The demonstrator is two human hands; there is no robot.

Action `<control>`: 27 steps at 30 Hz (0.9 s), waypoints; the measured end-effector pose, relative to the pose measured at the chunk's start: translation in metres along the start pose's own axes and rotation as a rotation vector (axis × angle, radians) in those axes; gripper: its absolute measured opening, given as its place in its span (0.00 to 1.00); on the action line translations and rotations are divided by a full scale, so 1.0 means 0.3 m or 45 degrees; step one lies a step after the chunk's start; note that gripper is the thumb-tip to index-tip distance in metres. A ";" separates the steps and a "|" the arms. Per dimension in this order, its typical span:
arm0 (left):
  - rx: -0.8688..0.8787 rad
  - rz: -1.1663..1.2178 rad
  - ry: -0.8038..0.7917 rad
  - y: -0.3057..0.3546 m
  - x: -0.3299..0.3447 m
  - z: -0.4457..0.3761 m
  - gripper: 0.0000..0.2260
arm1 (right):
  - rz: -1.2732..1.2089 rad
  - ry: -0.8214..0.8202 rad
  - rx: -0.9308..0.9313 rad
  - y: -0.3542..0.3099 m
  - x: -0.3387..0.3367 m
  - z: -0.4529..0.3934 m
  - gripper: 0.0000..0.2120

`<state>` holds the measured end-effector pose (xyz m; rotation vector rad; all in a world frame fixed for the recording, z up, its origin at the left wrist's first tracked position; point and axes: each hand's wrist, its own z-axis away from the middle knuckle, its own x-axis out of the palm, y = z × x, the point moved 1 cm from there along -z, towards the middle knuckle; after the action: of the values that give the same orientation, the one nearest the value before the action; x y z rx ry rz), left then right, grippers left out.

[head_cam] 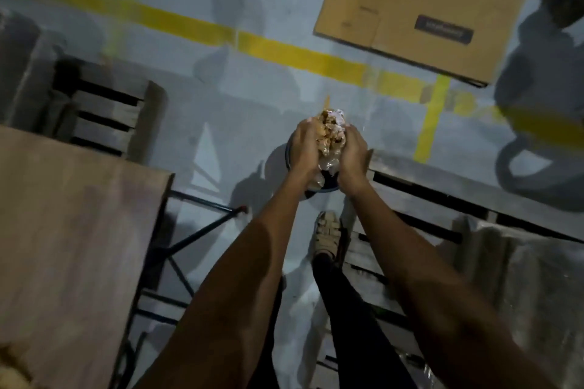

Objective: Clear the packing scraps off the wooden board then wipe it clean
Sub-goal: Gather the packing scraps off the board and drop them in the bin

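Observation:
A crumpled wad of packing scraps (331,133), brown paper mixed with clear plastic, is squeezed between both my hands. My left hand (305,148) grips its left side and my right hand (352,156) grips its right side. The wad hangs directly above a dark round bin (327,188) on the floor, most of it hidden by my hands. The wooden board (69,243) lies at the lower left, its surface bare except for a tan scrap at its near corner (12,369).
Wooden pallets lie on the floor at left (107,117) and right (442,215). A flat cardboard box (417,12) rests on the grey floor beyond yellow tape lines (284,47). My sandalled foot (328,237) stands by the bin. A dark metal frame (196,230) supports the board.

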<state>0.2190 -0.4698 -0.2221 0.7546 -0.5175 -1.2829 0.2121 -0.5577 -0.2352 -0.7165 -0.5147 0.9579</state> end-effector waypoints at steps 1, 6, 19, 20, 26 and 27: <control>-0.049 -0.032 0.014 -0.072 0.012 -0.073 0.18 | -0.011 -0.015 0.075 0.063 -0.007 -0.069 0.14; -0.204 0.011 0.018 -0.379 0.043 -0.379 0.15 | -0.165 -0.044 0.318 0.364 -0.045 -0.384 0.28; -0.084 -0.186 0.108 -0.651 0.036 -0.662 0.09 | 0.522 0.114 0.079 0.677 -0.173 -0.764 0.12; -0.029 -0.307 0.112 -0.669 0.015 -0.655 0.09 | 0.615 0.154 0.035 0.690 -0.175 -0.773 0.09; 0.125 -0.694 0.161 -0.783 -0.113 -0.627 0.11 | 0.595 0.438 0.139 0.700 -0.164 -0.740 0.26; 0.119 -0.698 0.158 -0.788 -0.128 -0.618 0.11 | 0.467 0.465 0.246 0.694 -0.158 -0.728 0.30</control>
<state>0.1887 -0.4180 -0.5191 1.0946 -0.2761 -1.7101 0.2228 -0.5890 -0.5390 -0.8029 0.0339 1.1662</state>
